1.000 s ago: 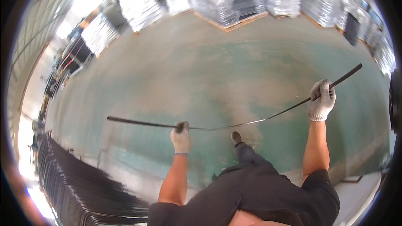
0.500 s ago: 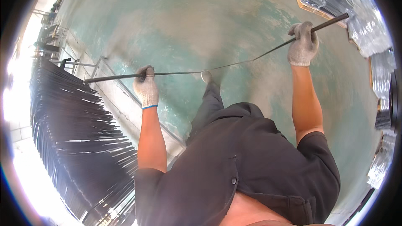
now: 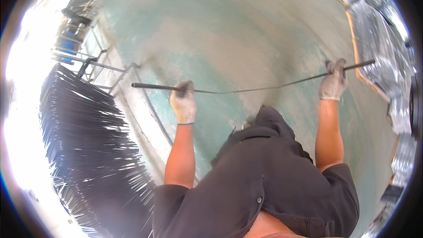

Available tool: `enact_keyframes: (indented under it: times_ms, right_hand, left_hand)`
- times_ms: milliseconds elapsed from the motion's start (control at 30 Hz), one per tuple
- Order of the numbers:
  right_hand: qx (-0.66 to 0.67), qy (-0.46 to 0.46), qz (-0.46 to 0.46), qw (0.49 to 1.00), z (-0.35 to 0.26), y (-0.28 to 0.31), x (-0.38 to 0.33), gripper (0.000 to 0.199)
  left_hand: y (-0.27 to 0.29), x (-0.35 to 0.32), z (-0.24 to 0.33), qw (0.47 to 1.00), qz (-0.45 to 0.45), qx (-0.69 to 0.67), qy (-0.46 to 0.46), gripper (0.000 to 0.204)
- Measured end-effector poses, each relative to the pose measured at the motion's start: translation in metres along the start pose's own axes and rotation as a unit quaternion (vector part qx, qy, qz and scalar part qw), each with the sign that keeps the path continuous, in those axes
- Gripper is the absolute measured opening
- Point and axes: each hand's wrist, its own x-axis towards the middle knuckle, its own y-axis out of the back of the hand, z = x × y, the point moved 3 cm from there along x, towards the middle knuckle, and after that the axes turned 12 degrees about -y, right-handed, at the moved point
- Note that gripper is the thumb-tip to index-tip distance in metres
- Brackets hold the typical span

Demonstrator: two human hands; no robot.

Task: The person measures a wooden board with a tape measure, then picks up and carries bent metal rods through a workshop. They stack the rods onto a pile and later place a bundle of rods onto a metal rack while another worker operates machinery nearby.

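My two gloved hands carry a long, thin black tube [image 3: 253,90] crosswise in front of me. My left hand [image 3: 184,102], in a whitish glove with a dark thumb area, is closed around it a little way in from its left end. That end looks round and hollow. Farther right, my right hand [image 3: 333,80] wears a similar glove and grips the tube near its other end, which sticks out beyond the fingers. Between my hands the tube looks narrower and sags slightly.
On the left, a dense stack of black rods [image 3: 92,150] lies beside a grey metal frame [image 3: 119,77]. Plastic-wrapped goods [image 3: 374,39] line the right side. The worn green and grey floor [image 3: 211,26] stretches ahead of me.
Both hands have shifted right in view with the tube, and my right hand sits lower. The rod stack and metal frame have turned and moved within the view; my foot is now mostly hidden.
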Motion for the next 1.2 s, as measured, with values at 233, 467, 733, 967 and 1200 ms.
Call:
enact_keyframes:
  times_ms: [233,467,733,967,1200]
  right_hand:
    - [0.042,-0.064,-0.155,0.985,0.087,-0.246,0.137,0.053]
    - [0.024,-0.092,-0.248,0.964,0.153,-0.501,0.224,0.050]
    - [0.028,-0.130,-0.315,0.940,0.240,-0.777,0.291,0.045]
    - [0.016,-0.093,-0.294,0.951,0.296,-0.980,0.345,0.044]
    - [0.039,-0.110,-0.302,0.946,0.369,-1.181,0.404,0.048]
  left_hand:
    - [-0.045,0.173,-0.092,0.997,0.075,0.033,0.013,0.011]
    - [-0.050,0.336,-0.093,0.980,0.160,0.090,0.073,0.012]
    - [-0.029,0.513,-0.235,0.959,0.212,0.161,0.099,0.011]
    - [-0.032,0.769,-0.307,0.962,0.229,0.103,0.107,0.011]
    - [-0.015,0.988,-0.385,0.968,0.204,0.132,0.057,0.005]
